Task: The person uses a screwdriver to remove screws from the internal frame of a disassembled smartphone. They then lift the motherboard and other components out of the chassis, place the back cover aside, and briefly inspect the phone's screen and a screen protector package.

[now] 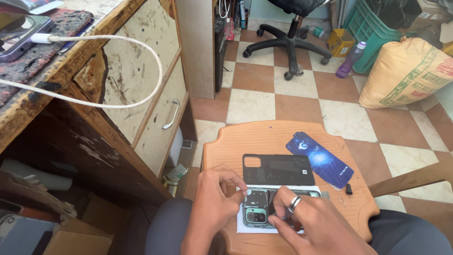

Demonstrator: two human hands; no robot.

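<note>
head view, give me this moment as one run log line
left hand: on opened phone | right hand: fingertips on phone | black back cover: off, lying behind phone | surface: orange stool

Checkered floor [255, 101], wooden desk [61, 108], office chair [288, 40]

Opened phone [264, 210]: bare internals, dull metal shields, glossy camera glass; lies on a matt white paper sheet [240, 226]; back cover [278, 169]: matt black plastic, smooth; blue card [320, 159]: glossy printed sleeve, paper or plastic, can't tell; stool top [264, 139]: smooth moulded orange-tan plastic, satin sheen; ring [294, 203] on right hand [309, 222]: polished metal; counter [71, 61]: worn wood, rough edge, scuffed chipped laminate drawer fronts, metal handle [171, 114]; cable [118, 71]: smooth white plastic; floor [264, 85]: glossy tile; sack [406, 73]: woven plastic.
</note>
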